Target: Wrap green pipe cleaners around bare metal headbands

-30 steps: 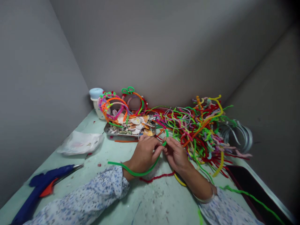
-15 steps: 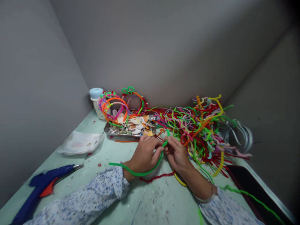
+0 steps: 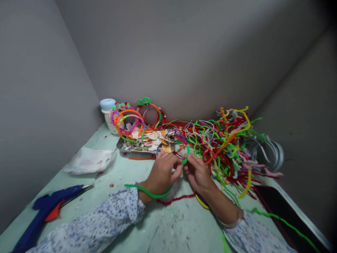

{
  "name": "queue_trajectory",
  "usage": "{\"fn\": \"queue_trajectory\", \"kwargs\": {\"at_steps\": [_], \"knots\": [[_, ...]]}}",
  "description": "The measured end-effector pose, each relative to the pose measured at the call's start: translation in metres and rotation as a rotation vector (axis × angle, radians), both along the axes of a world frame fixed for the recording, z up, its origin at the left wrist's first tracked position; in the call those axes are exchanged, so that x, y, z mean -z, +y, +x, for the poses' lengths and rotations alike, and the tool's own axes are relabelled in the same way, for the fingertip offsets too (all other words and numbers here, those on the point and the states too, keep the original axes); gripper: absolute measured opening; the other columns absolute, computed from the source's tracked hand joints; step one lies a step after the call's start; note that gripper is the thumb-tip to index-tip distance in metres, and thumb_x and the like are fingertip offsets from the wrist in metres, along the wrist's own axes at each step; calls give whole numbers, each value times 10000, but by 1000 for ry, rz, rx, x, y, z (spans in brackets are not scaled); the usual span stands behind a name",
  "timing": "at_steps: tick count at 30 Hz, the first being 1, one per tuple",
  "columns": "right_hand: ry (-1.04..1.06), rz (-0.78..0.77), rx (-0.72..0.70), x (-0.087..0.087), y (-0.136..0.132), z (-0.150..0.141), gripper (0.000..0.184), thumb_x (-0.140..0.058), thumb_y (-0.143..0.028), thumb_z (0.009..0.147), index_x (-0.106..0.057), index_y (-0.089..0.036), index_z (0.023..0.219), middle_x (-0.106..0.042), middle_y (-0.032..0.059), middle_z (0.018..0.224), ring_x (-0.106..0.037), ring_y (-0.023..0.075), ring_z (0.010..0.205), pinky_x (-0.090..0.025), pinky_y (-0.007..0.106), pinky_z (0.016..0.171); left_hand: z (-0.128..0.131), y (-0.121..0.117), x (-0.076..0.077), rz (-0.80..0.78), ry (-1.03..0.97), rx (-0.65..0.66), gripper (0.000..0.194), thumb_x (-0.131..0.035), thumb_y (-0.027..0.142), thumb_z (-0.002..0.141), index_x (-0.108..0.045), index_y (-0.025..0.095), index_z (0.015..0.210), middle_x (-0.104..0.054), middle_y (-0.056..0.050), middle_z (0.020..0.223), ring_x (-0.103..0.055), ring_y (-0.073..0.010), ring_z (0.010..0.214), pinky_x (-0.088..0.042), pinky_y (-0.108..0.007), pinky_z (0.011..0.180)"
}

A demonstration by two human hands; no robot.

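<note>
Above the middle of the table, my left hand (image 3: 164, 172) and my right hand (image 3: 198, 174) face each other, fingertips almost meeting. Both pinch a green pipe cleaner (image 3: 158, 195). Its long tail curves under my left wrist to the left, and a short end sticks up between the fingers. Whether it is wound round something at the fingertips is hidden. Below the hands, a dark red pipe cleaner (image 3: 179, 199) lies on the table. A yellow curved piece (image 3: 201, 202) shows beside my right wrist.
Behind the hands stands a metal tray (image 3: 137, 151) of seashells, with decorated headbands (image 3: 131, 112) on it. A heap of pipe cleaners (image 3: 223, 147) fills the right, near metal hoops (image 3: 276, 154) and a dark phone (image 3: 284, 214). At left are a glue gun (image 3: 50, 207), plastic bag (image 3: 89, 161) and lidded cup (image 3: 107, 105).
The green pipe cleaner's long tail has drawn slightly to the right, and its curve near my left thumb is now hidden behind the hand. Both hands stay almost in place.
</note>
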State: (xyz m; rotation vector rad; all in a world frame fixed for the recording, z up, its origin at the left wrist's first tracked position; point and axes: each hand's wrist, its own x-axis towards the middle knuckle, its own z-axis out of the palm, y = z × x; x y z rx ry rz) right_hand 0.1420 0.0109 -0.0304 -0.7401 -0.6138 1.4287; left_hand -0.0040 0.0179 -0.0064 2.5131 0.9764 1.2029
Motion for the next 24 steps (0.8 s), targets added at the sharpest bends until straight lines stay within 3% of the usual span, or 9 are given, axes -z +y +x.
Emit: {"fn": "queue_trajectory", "kwargs": {"at_steps": [11, 20, 24], "knots": [[-45, 24, -11, 2, 0, 0, 215, -798, -329, 673, -637, -187, 678, -537, -47, 568, -452, 69, 494, -364, 173, 445, -1, 0, 0, 16, 8, -17, 105, -543, 191, 854, -547, 189, 749, -597, -11, 701, -517, -168, 707, -362, -339, 745], [132, 51, 25, 4, 2, 3, 250, -694, -463, 776, -670, -228, 693, -653, -15, 643, -573, 112, 589, -437, 225, 529, -6, -7, -14, -131, -237, 47, 99, -500, 245, 907, -578, 191, 880, -612, -38, 811, -539, -183, 814, -393, -344, 806], [102, 84, -14, 7, 2, 4, 242, -680, -462, 789, -695, -228, 730, -659, -8, 650, -569, 116, 582, -428, 232, 521, -6, -12, -20, -303, -348, 68, 123, -487, 284, 919, -569, 192, 912, -601, -43, 868, -543, -179, 842, -415, -316, 790]]}}
